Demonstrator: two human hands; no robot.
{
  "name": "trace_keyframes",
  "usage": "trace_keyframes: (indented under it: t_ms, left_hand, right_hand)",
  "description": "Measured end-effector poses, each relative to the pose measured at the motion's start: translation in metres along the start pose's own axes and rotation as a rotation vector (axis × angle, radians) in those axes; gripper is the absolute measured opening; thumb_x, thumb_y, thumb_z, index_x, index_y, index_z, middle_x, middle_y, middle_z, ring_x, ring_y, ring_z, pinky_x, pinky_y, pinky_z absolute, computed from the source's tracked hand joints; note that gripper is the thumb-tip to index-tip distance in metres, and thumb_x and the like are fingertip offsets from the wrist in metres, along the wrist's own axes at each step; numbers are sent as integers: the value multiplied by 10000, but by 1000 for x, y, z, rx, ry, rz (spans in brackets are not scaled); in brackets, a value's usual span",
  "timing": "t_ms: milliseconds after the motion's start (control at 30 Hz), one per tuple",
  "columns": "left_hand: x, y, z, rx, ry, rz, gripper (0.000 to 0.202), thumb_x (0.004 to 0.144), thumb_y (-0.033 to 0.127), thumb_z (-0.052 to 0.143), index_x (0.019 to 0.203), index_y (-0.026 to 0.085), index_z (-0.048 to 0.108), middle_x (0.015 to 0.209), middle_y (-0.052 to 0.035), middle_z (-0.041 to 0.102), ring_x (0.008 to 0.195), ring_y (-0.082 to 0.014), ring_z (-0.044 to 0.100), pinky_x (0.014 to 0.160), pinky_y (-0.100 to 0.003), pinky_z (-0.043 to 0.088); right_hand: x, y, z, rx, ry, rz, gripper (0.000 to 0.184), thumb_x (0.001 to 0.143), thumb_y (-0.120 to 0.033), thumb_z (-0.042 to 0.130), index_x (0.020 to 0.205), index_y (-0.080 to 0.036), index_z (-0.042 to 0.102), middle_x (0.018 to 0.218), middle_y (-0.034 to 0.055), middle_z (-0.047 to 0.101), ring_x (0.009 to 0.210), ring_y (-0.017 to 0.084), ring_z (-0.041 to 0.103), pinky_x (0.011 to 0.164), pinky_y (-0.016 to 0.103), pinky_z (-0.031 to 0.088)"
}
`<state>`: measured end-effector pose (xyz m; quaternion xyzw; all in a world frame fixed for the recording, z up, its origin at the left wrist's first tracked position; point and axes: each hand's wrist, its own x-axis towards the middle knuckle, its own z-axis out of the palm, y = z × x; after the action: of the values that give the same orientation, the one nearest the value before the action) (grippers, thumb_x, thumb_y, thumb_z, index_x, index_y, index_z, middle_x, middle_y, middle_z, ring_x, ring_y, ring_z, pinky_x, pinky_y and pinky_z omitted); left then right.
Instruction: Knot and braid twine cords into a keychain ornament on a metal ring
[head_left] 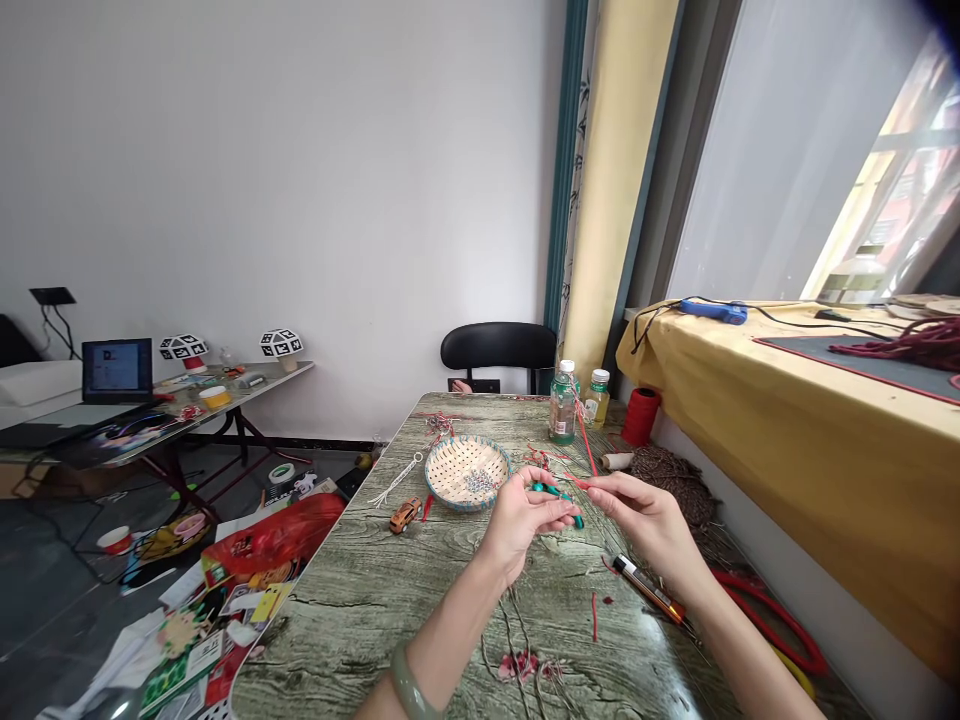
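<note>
A red cord (587, 440) runs from the neck of a green-labelled bottle (562, 405) down to my two hands. My right hand (646, 512) is closed, pinching the cord between thumb and fingertips. Just left of it, my left hand (525, 515) is closed too, its fingertips at the thin strands of the same cord. Green handles (577, 520), seemingly of small scissors or pliers, show beside my left fingers; whether they are held or lie on the table I cannot tell. A woven basket (442, 492) with small silvery beads (480, 482) stands left of my hands.
On the table (360, 610) lie a brown toy car (405, 515), a braided cord piece (397, 480), a black-and-orange pen-like tool (649, 587) and cord scraps. A second bottle (598, 398), a red thread spool (640, 416) and a brown yarn ball (675, 485) are at right.
</note>
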<state>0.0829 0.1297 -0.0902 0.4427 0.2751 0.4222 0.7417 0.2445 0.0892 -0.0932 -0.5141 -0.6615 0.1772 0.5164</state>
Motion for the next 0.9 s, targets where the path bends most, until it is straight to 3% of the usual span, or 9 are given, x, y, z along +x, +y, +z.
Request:
trace_keyframes:
  t_ms: [400, 900]
  left_hand:
    - [8, 1, -2, -158, 18, -2, 253, 600, 86, 738, 836, 67, 649, 715, -72, 687, 565, -69, 611, 547, -140, 468]
    - [14, -6, -1, -330, -122, -107, 212, 674, 73, 683, 880, 96, 638, 662, -33, 658, 540, -54, 595, 492, -102, 470]
  right_hand:
    - [-3, 1, -3, 46, 14, 79, 231, 795, -376, 543, 792, -182, 667, 769, 25, 579, 732, 172, 531, 639, 253, 418]
    - [2, -5, -6, 107, -95, 86, 253, 783, -402, 539, 734, -182, 655, 695, 11, 531, 674, 163, 490, 618, 254, 400]
